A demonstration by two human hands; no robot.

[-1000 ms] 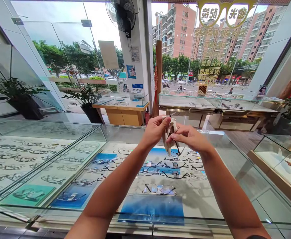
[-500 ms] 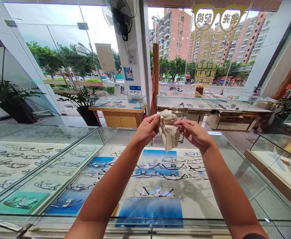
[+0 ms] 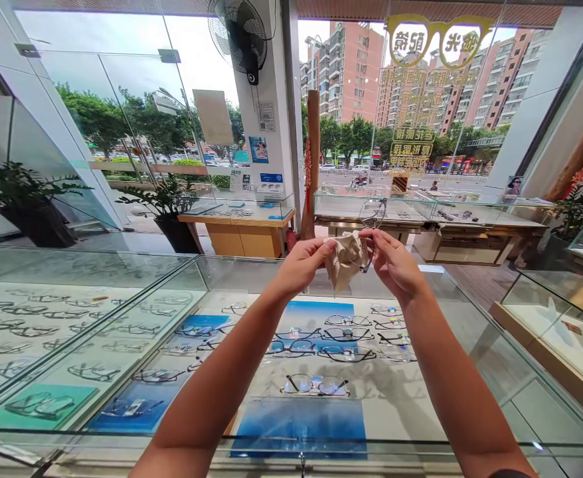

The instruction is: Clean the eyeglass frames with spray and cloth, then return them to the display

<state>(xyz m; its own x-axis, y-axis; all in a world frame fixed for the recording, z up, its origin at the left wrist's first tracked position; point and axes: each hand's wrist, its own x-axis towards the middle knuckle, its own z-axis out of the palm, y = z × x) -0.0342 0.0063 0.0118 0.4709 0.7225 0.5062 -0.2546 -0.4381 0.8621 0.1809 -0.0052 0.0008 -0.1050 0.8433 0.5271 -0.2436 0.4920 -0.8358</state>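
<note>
Above the glass counter, my left hand (image 3: 302, 265) pinches a beige cleaning cloth (image 3: 342, 267) between thumb and fingers. Beside it my right hand (image 3: 394, 260) grips a pair of thin-framed eyeglasses (image 3: 372, 214) near the middle of the frame. One round lens stands above my right fingers; the other is below them, against the cloth and partly covered by it. The cloth hangs down in folds between the two hands.
Under my forearms is a glass display case (image 3: 321, 438) with several eyeglasses (image 3: 316, 384) and blue cards inside. Another display case (image 3: 560, 332) stands at the right. Farther back are a wooden-fronted counter (image 3: 244, 236), a potted plant (image 3: 174, 226) and a wall fan (image 3: 239, 36).
The eyeglasses have tilted and shifted slightly right, with the upper lens leaning right. The cloth is more bunched against the lower lens, and my left hand has moved a little right and down.
</note>
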